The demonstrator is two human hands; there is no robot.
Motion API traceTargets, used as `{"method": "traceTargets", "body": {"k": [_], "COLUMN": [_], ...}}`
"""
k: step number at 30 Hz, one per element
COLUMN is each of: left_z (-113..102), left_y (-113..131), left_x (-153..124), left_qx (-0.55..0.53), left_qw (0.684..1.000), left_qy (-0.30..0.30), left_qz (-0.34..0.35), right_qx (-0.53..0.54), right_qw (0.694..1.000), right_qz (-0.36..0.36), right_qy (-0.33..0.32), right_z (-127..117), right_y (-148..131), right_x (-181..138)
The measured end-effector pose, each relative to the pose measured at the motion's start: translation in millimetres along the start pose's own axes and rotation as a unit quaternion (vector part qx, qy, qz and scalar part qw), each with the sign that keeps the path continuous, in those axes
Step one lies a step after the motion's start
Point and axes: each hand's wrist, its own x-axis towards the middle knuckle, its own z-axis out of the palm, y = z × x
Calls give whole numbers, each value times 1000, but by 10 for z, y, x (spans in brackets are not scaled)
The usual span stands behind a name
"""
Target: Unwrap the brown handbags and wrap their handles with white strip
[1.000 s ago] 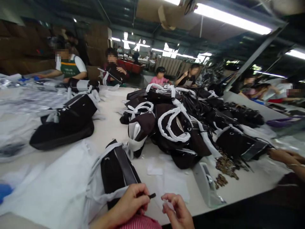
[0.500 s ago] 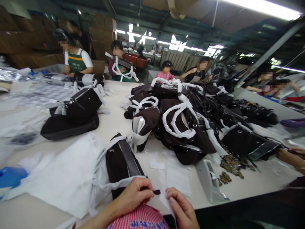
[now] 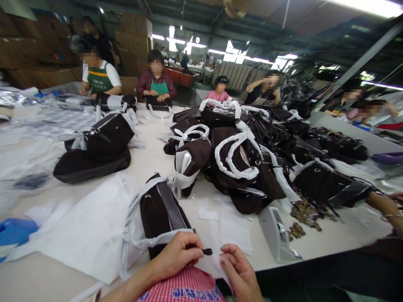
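Observation:
My left hand (image 3: 179, 253) is closed in a pinch on a short dark strap (image 3: 207, 251), whose looped end sticks out past the fingertips. Close beside it, my right hand (image 3: 238, 268) has its fingers curled around a thin white paper strip (image 3: 221, 268) that hangs down toward my lap. A small gap separates the two hands. Just beyond my left hand lies a dark brown bag (image 3: 154, 209) with a grey panel and a zip, its handle wrapped in white tissue. The lower end of the bag is hidden behind my left wrist.
A white tape dispenser (image 3: 273, 235) stands to the right, near small brass-coloured metal pieces (image 3: 304, 214). Wrapped bags (image 3: 233, 155) are heaped ahead. White sheets (image 3: 91, 226) lie left. A co-worker's arm (image 3: 384, 207) reaches in from the right; other people work across the table.
My hands stay almost in place, still holding the strap and strip. Across the table, a co-worker in a green apron has lowered a bag from chest height onto the table.

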Motion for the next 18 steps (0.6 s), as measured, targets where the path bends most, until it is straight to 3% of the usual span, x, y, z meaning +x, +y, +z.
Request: {"method": "traceTargets", "body": {"k": [10,18], "left_z": [-16,-24], "left_y": [9,46], "left_x": [15,16], "left_qx": [22,94], "left_qw": [1000,994], "left_qy": [-19,-47], "left_qz": [-2,41], "right_qx": [-163,-259], "right_qw": [984,957], "right_qz": [-67,-90], "right_qy": [-4,-96], "right_z": [-182,-282], "right_y": [-63,-183], "right_x": [11,96]}}
